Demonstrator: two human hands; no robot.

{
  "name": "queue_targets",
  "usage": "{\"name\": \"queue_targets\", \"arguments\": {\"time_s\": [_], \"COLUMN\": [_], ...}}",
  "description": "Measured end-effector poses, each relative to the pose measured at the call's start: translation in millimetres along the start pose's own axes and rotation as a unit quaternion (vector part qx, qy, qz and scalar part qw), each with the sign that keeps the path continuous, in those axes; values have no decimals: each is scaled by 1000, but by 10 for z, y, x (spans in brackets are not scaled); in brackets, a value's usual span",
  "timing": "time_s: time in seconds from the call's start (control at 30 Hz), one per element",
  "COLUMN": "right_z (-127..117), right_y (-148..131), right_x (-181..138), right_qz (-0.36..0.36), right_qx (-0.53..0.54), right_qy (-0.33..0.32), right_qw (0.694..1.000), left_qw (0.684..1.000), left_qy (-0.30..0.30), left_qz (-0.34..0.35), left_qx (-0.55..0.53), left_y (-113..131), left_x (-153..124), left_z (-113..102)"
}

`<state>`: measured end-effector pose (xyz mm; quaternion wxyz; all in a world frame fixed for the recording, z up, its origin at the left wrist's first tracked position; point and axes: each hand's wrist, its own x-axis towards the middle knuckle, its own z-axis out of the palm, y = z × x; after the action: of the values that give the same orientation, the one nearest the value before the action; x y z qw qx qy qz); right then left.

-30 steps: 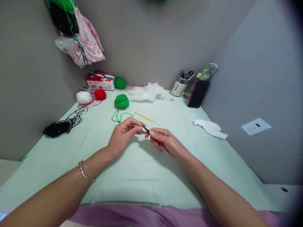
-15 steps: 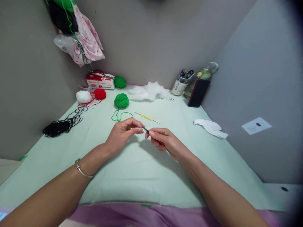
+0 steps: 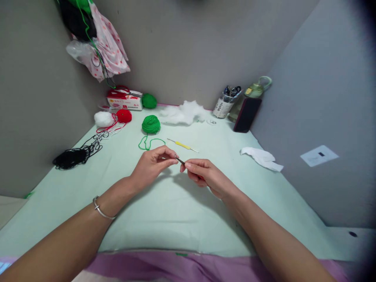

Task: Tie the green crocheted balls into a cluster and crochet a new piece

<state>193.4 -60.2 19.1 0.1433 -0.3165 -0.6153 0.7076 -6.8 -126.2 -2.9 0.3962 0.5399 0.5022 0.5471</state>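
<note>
The dark tool sits over the bench, between the right hand and left hand; its tip, near the left fingertips, could prick one if it slipped under pressure. The right grip is closed, pinching the tool; the left thumb and forefinger almost meet, on what I cannot tell. A yellow-handled hook lies beyond.

Silver bangle — left wrist, bare forearms
</note>
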Motion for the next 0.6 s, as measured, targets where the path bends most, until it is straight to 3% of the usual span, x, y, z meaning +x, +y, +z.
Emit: {"name": "queue_targets", "arguments": {"time_s": [0.6], "right_z": [-74], "right_y": [74], "right_x": [25], "right_qz": [78], "right_qx": [131], "right_qy": [-113], "right_qw": [982], "left_qw": [997], "left_qy": [-27], "left_qz": [63], "left_qx": [24], "left_y": [-8], "left_x": [-16], "left_z": [-65]}}
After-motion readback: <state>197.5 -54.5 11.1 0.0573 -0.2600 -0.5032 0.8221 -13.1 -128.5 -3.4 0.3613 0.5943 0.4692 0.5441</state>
